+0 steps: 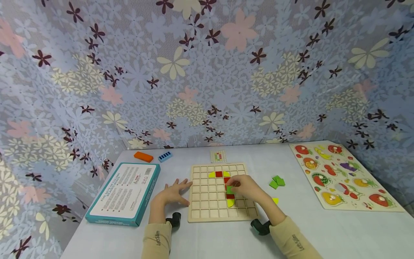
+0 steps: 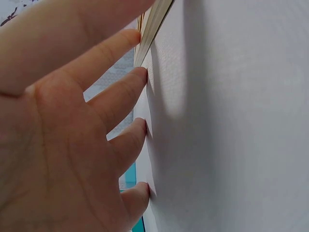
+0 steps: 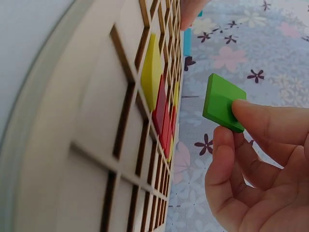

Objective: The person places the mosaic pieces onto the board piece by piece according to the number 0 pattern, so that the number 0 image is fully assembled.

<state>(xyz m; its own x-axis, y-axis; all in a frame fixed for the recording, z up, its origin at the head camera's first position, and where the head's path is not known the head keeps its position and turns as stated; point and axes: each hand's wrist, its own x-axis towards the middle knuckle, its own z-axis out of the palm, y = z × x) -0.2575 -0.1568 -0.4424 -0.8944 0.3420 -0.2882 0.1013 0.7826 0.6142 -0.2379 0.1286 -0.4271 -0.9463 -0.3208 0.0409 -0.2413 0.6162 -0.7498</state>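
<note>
Pinching a small green tile [image 3: 223,102] between thumb and fingertip, my right hand [image 1: 247,187] holds it just above the wooden grid board [image 1: 207,208], over the column where red and yellow pieces [image 1: 227,177] already sit in their cells. The right wrist view shows the tile clear of the board's face, gripped at one corner only, so most of it hangs free. I judge it to be light, stiff and smooth-faced, probably painted wood or plastic; it should not bend or break, but the glossy surface could slip out of a corner pinch. A hold across two opposite edges looks safer to me, and it would leave the underside free to drop into a cell without the fingers fouling the dividers. My left hand [image 1: 174,193] lies flat and relaxed on the tabletop [image 1: 323,233], fingers spread with the tips against the board's left edge, holding nothing; it seems to steady the board, which looks light enough to slide. More green tiles [image 1: 276,182] lie on the tabletop to the right of the board, well apart from it, and a teal box [image 1: 124,192] lies to the left.
</note>
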